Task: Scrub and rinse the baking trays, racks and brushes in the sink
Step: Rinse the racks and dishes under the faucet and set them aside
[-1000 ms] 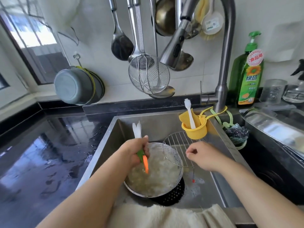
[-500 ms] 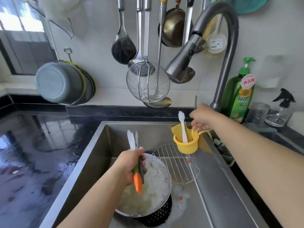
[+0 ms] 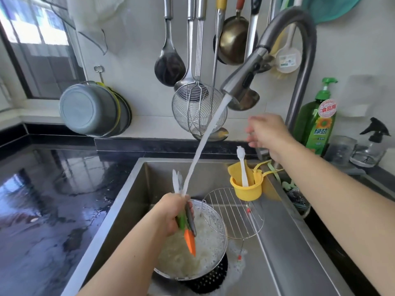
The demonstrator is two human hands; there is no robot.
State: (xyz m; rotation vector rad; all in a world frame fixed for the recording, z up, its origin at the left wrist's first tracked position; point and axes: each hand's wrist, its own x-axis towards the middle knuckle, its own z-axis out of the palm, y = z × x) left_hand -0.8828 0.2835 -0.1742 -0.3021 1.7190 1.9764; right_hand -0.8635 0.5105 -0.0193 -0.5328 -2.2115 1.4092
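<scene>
My left hand (image 3: 171,212) grips a bundle of brushes (image 3: 188,229) with green, grey and orange handles, white bristle ends up, over a round metal tray (image 3: 215,253) full of soapy water in the sink (image 3: 284,259). Water from the faucet head (image 3: 243,82) streams onto the bristles beside my left hand. A round wire rack (image 3: 237,218) leans in the sink behind the tray. My right hand (image 3: 267,133) hovers open near the faucet base, above a yellow holder (image 3: 248,186) with a white brush (image 3: 242,165) in it.
Ladles and a wire skimmer (image 3: 198,110) hang on the wall over the sink. A green dish soap bottle (image 3: 318,124), a glass and a spray bottle (image 3: 372,146) stand at right. Wet black counter (image 3: 53,199) lies left, with a grey pan (image 3: 89,110) hanging behind.
My right hand left the wire rack and rose to the faucet base; water now runs. My left hand lifted the brushes slightly into the stream.
</scene>
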